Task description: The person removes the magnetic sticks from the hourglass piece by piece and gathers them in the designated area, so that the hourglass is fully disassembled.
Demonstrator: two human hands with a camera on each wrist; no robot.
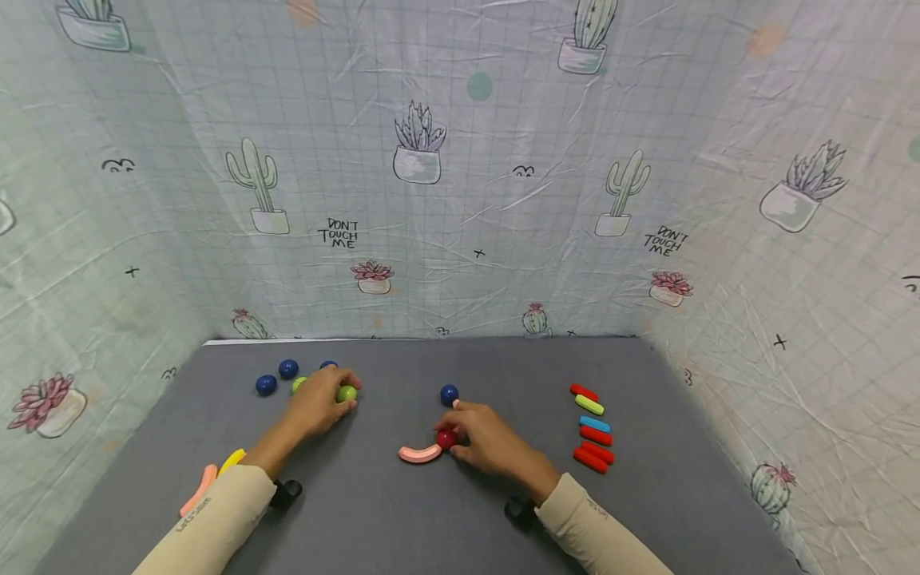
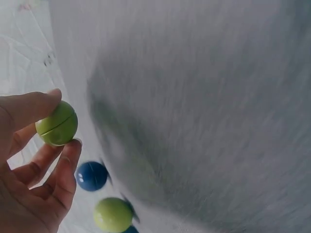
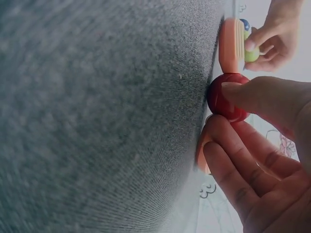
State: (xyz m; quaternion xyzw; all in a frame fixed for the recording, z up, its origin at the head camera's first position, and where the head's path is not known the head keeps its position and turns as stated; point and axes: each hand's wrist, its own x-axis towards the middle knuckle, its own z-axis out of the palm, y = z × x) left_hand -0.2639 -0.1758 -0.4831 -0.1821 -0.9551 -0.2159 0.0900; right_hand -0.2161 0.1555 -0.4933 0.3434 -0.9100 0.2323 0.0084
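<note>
My left hand (image 1: 319,403) pinches a glossy green ball (image 2: 58,125) between thumb and fingertips, at the back left of the table. Close by it are another green ball (image 2: 112,214) and a blue ball (image 2: 91,175). Near the middle, my right hand (image 1: 489,439) holds a dark red ball (image 3: 227,99) between thumb and fingers. That ball meets one end of a curved pink piece (image 1: 420,454). Behind the right fingers shows part of another pink piece (image 3: 202,158), mostly hidden. A single blue ball (image 1: 449,394) sits just beyond the right hand.
On the right, short red, yellow and blue sticks lie in a loose column, including a blue stick (image 1: 594,424). Two more blue balls, one the leftmost ball (image 1: 266,385), sit at the back left. A pink piece (image 1: 199,491) and a yellow piece (image 1: 232,460) lie beside the left forearm.
</note>
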